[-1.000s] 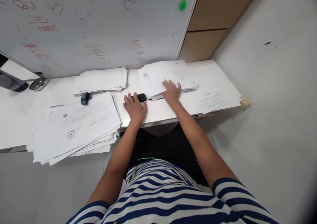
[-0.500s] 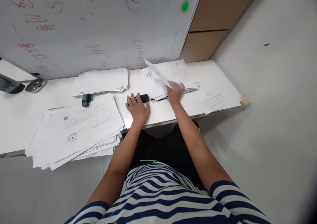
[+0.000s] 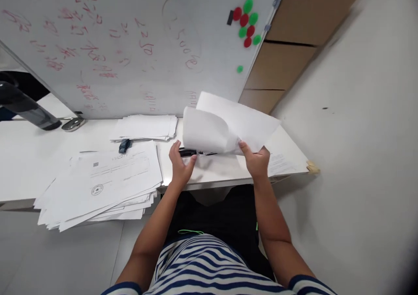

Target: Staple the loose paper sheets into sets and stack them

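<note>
My right hand is closed on white paper sheets, pinched at the near edge between thumb and fingers. The sheets are lifted and bent, and their left part curls over. My left hand is open, thumb and fingers apart, just left of the curled paper. Beside its fingers lies a black stapler on the white table, its metal end partly hidden under the paper. Whether the left fingers touch the stapler I cannot tell.
To the left lies a large fanned stack of printed sheets, overhanging the front edge. Behind it are a smaller paper pile and a small dark blue object. A whiteboard stands at the back. Another printed sheet lies right.
My right hand has raised the sheets off the table and moved right, bending them over. My left hand has lifted from flat on the stapler. The view has tilted up.
</note>
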`<state>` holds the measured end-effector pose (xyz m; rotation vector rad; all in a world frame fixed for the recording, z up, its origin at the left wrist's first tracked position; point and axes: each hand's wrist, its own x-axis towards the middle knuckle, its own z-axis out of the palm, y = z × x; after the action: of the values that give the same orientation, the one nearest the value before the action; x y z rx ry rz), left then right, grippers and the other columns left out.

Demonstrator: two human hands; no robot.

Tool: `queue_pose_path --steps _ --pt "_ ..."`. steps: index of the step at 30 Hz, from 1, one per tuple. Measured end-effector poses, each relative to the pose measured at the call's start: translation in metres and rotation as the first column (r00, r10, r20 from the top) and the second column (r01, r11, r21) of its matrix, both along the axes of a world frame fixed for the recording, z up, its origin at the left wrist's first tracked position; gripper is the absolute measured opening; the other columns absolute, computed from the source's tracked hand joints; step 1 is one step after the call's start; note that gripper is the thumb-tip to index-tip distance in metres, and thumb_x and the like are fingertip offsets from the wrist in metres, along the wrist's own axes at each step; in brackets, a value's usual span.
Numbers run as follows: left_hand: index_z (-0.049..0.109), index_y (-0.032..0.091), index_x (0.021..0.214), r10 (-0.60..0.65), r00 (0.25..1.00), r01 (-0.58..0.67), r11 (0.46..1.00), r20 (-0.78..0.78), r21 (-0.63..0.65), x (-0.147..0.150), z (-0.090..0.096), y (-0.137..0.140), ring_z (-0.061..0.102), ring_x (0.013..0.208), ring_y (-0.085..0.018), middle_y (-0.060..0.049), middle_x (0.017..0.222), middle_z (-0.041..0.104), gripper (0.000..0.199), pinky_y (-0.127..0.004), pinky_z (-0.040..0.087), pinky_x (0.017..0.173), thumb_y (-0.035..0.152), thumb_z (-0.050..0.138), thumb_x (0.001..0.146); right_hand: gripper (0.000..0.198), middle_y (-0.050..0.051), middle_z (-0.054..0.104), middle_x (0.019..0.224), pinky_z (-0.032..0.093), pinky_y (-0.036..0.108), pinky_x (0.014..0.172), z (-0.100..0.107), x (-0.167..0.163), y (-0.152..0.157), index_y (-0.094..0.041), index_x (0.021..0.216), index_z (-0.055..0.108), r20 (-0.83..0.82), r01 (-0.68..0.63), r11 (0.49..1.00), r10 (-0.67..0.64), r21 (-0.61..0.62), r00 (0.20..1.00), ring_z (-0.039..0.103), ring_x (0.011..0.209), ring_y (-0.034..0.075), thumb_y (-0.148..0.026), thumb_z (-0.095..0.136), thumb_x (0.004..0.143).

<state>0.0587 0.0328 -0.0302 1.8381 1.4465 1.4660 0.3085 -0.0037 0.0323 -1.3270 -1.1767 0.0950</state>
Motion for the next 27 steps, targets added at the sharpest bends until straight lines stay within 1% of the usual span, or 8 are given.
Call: queue_pose_path --steps 3,6,9,12,15,18,22,27 --pt "0.043 0.021 0.145 -0.164 0.931 0.208 0.973 0.326 -0.105 -0.002 0.030 -0.012 0.052 0.134 -0.027 -0.016 0.146 0.051 0.076 -0.038 0.046 0.108 0.056 0.069 0.083 0.049 0.012 0.076 0.106 0.062 0.047 0.086 0.022 0.014 -0.025 -0.021 0.115 0.070 0.018 -0.042 0.998 0.043 -0.038 0.999 0.073 0.101 0.030 -0.055 0.074 0.080" --pt "0.064 0.017 0.117 -0.201 0.838 0.342 0.918 0.507 -0.202 0.002 0.055 -0.020 0.067 0.105 -0.024 -0.011 0.112 0.071 0.051 -0.033 0.054 0.090 0.049 0.076 0.079 0.065 0.014 0.073 0.115 0.061 0.047 0.089 0.024 0.018 -0.032 -0.021 0.131 0.060 0.010 -0.095 0.995 0.095 -0.001 0.995 0.071 0.107 0.031 -0.066 0.064 0.084" --pt "0.067 0.016 0.102 -0.115 0.812 0.268 0.944 0.571 -0.190 0.009 0.067 -0.023 0.068 0.086 -0.018 -0.006 0.094 0.073 0.040 -0.028 0.054 0.076 0.047 0.078 0.079 0.080 0.017 0.063 0.134 0.055 0.049 0.100 0.016 0.012 -0.030 -0.023 0.142 0.049 -0.086 -0.243 0.964 0.252 0.104 0.964 0.062 0.125 0.032 -0.078 0.049 0.085" --pt "0.064 0.017 0.097 -0.043 0.823 0.134 0.984 0.566 -0.121 0.015 0.070 -0.020 0.065 0.082 -0.015 -0.004 0.090 0.070 0.037 -0.025 0.051 0.072 0.047 0.077 0.080 0.076 0.014 0.055 0.145 0.051 0.048 0.106 0.008 0.003 -0.028 -0.027 0.144 0.045 -0.244 -0.376 0.917 0.398 0.133 0.884 0.055 0.133 0.031 -0.079 0.040 0.088" --pt "0.060 0.018 0.098 -0.013 0.842 0.030 0.999 0.539 -0.023 0.021 0.071 -0.015 0.064 0.086 -0.014 -0.003 0.092 0.066 0.036 -0.024 0.051 0.077 0.049 0.074 0.083 0.069 0.012 0.057 0.143 0.050 0.045 0.107 0.004 -0.005 -0.026 -0.027 0.143 0.045 -0.340 -0.448 0.890 0.450 0.089 0.826 0.057 0.131 0.029 -0.068 0.056 0.088" --pt "0.055 0.020 0.107 -0.022 0.875 -0.029 0.995 0.484 0.098 0.025 0.069 -0.012 0.063 0.097 -0.015 -0.004 0.103 0.062 0.040 -0.027 0.051 0.088 0.049 0.072 0.085 0.065 0.011 0.062 0.135 0.050 0.044 0.106 0.004 -0.011 -0.023 -0.026 0.139 0.047 -0.359 -0.404 0.911 0.406 0.085 0.841 0.060 0.125 0.026 -0.052 0.071 0.085" --pt "0.041 0.024 0.129 -0.173 0.896 0.069 0.964 0.409 0.255 0.028 0.054 -0.013 0.061 0.113 -0.018 -0.009 0.121 0.057 0.059 -0.033 0.049 0.099 0.049 0.071 0.085 0.053 0.010 0.065 0.129 0.049 0.042 0.106 -0.001 -0.021 -0.023 -0.026 0.132 0.053 -0.333 -0.238 0.962 0.270 0.134 0.904 0.061 0.122 0.023 -0.044 0.071 0.086" --pt "0.040 0.024 0.137 -0.141 0.875 0.135 0.990 0.463 0.047 0.027 0.030 -0.018 0.062 0.118 -0.021 -0.013 0.125 0.061 0.066 -0.034 0.049 0.100 0.053 0.070 0.085 0.040 0.008 0.071 0.109 0.052 0.043 0.102 -0.014 -0.038 -0.024 -0.021 0.114 0.061 -0.416 -0.027 0.995 0.066 0.100 0.907 0.065 0.112 0.024 -0.050 0.067 0.087"
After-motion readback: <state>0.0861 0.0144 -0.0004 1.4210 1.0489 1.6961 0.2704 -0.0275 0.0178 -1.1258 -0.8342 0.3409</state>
